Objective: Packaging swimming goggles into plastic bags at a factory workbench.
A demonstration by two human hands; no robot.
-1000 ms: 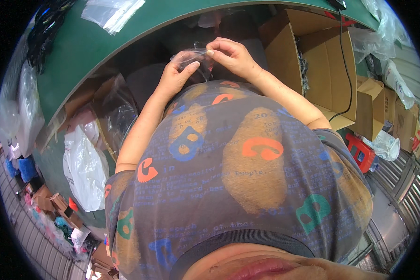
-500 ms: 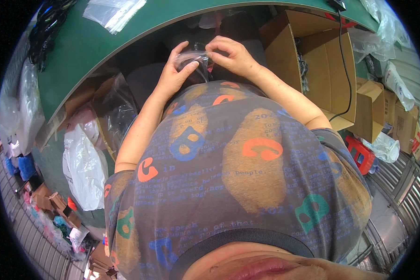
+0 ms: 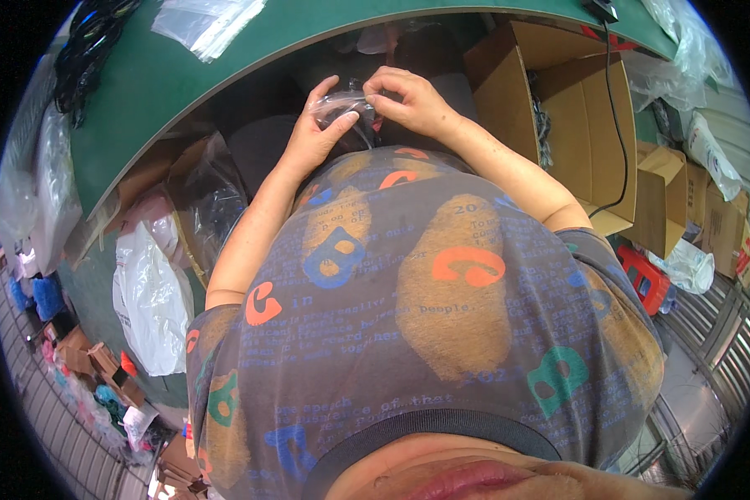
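Observation:
Both of my hands meet over my lap, below the curved front edge of the green table (image 3: 133, 125). A small clear plastic bag (image 3: 340, 102) stretches between them, with something dark in or behind it that I cannot make out. My left hand (image 3: 315, 125) grips the bag's left side, thumb on top of the film. At the bag's right end, my right hand (image 3: 410, 102) pinches the edge between thumb and curled fingers.
Flat clear bags (image 3: 208, 25) lie on the table, and black cords (image 3: 87, 58) hang at its left. To my right stands an open cardboard box (image 3: 579, 125) with a black cable (image 3: 623, 133) across it. A white plastic bag (image 3: 150, 292) hangs at left; a red stool (image 3: 642, 279) is lower right.
My hands stay in nearly the same place, with the bag still between them. Only slight shifts of the right fingers and the film show.

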